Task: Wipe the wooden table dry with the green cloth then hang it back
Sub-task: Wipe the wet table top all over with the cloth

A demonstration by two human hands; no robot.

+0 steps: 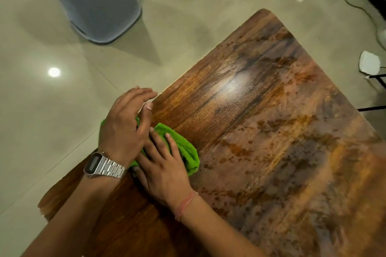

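Right hand (165, 165) flat, fingers straight, pressing green cloth (186, 150) onto wooden table (271, 131) near left edge. Left hand (125, 127) open, resting on cloth's far end. Cloth bunched, long axis running along that edge. Droplets right of cloth.

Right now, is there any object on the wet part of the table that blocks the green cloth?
Nothing visible does. The green cloth lies under both hands at the table's near-left edge, and the spotted wet surface ahead of it carries no object.
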